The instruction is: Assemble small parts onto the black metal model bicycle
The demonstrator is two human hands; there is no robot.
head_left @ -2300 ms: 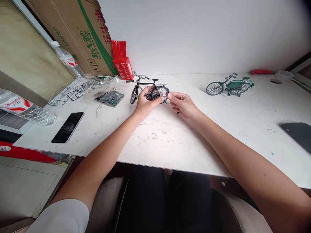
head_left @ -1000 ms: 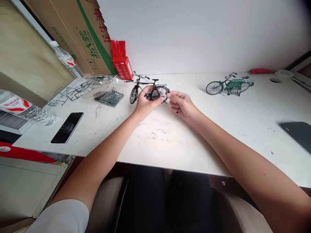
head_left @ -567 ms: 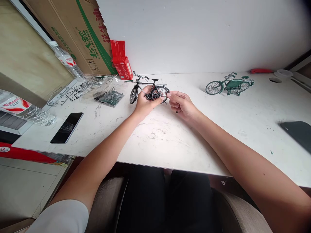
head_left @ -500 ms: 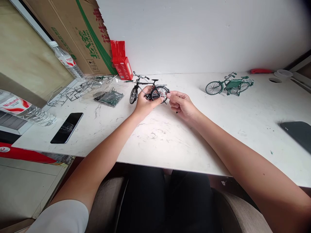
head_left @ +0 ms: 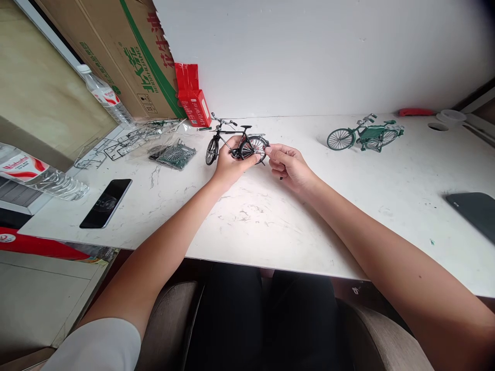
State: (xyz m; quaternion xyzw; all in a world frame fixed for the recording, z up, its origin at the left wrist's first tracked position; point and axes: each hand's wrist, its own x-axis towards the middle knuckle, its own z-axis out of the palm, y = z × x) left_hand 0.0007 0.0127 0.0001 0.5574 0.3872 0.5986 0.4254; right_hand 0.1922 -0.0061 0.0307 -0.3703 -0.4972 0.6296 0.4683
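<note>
A black model bicycle stands upright over the white table, its front wheel to the left and its handlebar raised. My left hand grips it low around the frame and pedals, with the thumb lying against the rear wheel. At the back end of that wheel, the thumb and forefinger of my right hand pinch the rear mudguard area; exactly what sits between the fingertips is too small to make out. A small dark tip pokes out beneath the curled fingers of that hand.
A green model bicycle stands to the right. On the left lie part frames, a bag of green parts, a phone and water bottles. A red box stands behind; a dark pad is far right.
Almost nothing differs. Both hands keep their places on the black model bicycle, and the whole view has shifted very slightly.
</note>
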